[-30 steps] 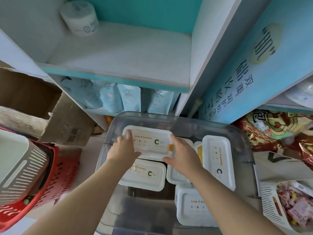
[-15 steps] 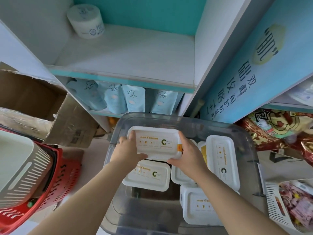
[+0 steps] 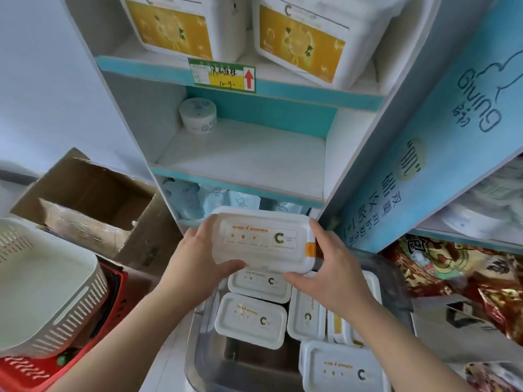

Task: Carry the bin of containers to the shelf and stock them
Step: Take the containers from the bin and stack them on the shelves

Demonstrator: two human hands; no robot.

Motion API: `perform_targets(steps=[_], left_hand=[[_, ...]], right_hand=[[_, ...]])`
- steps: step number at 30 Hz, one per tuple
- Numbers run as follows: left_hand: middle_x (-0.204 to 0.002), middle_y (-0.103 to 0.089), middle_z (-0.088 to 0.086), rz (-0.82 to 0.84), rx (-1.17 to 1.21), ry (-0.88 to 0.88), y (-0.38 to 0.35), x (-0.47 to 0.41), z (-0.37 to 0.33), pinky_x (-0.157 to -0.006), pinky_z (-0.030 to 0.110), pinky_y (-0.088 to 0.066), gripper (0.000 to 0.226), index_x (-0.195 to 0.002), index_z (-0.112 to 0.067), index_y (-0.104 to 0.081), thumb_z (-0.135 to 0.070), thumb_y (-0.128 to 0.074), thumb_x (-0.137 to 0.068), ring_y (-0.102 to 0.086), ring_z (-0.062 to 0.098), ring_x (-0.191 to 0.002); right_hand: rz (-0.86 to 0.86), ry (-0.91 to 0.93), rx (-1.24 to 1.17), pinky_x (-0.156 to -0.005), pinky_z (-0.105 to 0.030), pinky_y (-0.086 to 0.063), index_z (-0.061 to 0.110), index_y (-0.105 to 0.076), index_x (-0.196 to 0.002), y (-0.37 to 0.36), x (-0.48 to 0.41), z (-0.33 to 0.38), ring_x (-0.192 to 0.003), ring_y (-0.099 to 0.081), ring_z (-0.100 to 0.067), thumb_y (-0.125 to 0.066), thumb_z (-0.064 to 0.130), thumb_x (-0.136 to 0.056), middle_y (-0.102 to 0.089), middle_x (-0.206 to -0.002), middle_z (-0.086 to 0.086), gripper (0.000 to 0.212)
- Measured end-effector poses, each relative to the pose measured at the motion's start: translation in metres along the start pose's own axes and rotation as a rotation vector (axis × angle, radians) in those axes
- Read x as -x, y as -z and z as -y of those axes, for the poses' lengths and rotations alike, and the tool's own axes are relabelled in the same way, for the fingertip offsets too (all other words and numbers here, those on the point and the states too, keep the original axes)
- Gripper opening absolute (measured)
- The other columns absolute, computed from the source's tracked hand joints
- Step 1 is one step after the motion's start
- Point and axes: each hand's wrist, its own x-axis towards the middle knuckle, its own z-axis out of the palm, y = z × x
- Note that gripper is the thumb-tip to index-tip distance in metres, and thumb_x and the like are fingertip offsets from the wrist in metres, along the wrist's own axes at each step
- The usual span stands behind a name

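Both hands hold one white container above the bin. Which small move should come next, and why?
Probably raise the container and slide it forward onto the middle shelf: the left hand and right hand grip its ends, it hangs above the bin, and that shelf is mostly bare.

Bin: containers inside, single container above it. Shelf unit behind bin. Cardboard box and stacked baskets left of bin. Snack bags right of bin.
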Motion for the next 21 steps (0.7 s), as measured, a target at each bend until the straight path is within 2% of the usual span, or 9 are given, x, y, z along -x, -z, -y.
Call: perform_targets(steps=[2, 7, 12, 21], left_hand=[[-0.133, -0.046, 0.001, -0.056, 0.007, -0.033, 0.011, -0.006, -0.007, -0.101, 0.041, -0.042, 0.089, -0.144, -0.031, -0.028, -0.041, -0.079, -0.072, -0.045, 0.021, -0.122], [-0.142, -0.043, 0.003, -0.249, 0.047, -0.107, 0.038, -0.027, -0.007, -0.110, 0.044, -0.032, 0.085, -0.146, -0.023, -0.030, -0.040, -0.076, -0.076, -0.034, 0.022, -0.132], [-0.141, -0.041, 0.004, -0.310, 0.067, -0.140, 0.057, -0.069, -0.003, -0.108, 0.047, -0.034, 0.082, -0.147, -0.023, -0.027, -0.039, -0.072, -0.081, -0.034, 0.024, -0.129], [-0.142, -0.039, 0.005, -0.349, 0.056, -0.179, 0.068, -0.131, 0.009, -0.105, 0.044, -0.034, 0.081, -0.148, -0.021, -0.025, -0.037, -0.071, -0.083, -0.034, 0.024, -0.128]], right_hand=[[-0.055, 0.028, -0.012, -0.082, -0.027, -0.050, 0.032, -0.025, -0.146, 0.007, -0.010, 0.008, -0.102, -0.047, -0.003, -0.076, 0.053, -0.064, -0.045, -0.114, 0.012, 0.099], [-0.156, 0.129, -0.012, -0.084, -0.031, -0.048, 0.025, -0.022, -0.148, 0.014, -0.050, 0.038, -0.102, -0.044, -0.007, -0.078, 0.045, -0.069, -0.041, -0.116, 0.007, 0.099], [-0.166, 0.148, -0.037, -0.085, -0.041, -0.052, 0.027, -0.022, -0.146, 0.007, -0.101, 0.056, -0.106, -0.049, -0.014, -0.077, 0.042, -0.071, -0.044, -0.121, 0.000, 0.095], [-0.205, 0.137, -0.055, -0.090, -0.041, -0.048, 0.025, -0.022, -0.147, -0.014, -0.162, 0.062, -0.110, -0.047, -0.016, -0.078, 0.038, -0.073, -0.043, -0.123, -0.003, 0.094]])
